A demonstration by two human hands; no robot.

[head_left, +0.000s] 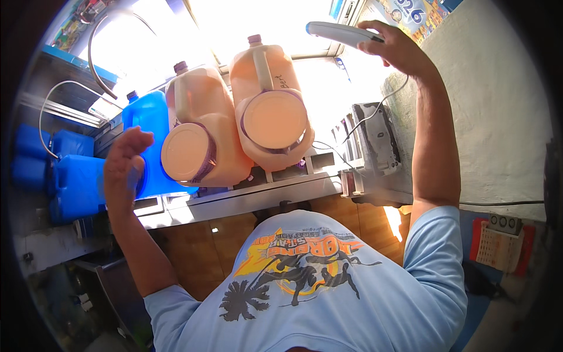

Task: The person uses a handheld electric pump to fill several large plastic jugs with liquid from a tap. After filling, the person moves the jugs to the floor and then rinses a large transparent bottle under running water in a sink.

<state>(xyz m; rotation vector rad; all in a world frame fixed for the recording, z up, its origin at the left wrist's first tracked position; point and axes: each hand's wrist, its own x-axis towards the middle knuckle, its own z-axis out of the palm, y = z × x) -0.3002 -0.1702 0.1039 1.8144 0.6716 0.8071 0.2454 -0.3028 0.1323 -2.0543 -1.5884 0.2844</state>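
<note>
My right hand (pixel 399 50) is raised at the upper right, closed round a white corded device (pixel 343 34) shaped like a hair dryer, its bluish end aimed left. From that hand a thin cord (pixel 375 111) runs down. My left hand (pixel 126 158) is lifted on the left, thumb apart from the slightly bent fingers, with nothing in it. It overlaps a blue jug (pixel 155 170); I cannot tell whether they touch. Beside this jug stand two translucent peach-tinted jugs, one in the middle (pixel 220 129) and one to its right (pixel 246 64), each with a purplish cap and round front lid.
The jugs stand on a metal-edged counter (pixel 264 196). More blue containers (pixel 76 185) sit at the far left, near a curved hose (pixel 91 50). A dark box-shaped appliance (pixel 375 141) stands right of the jugs, by a pale wall (pixel 498 117). An outlet strip (pixel 505 224) is at the lower right.
</note>
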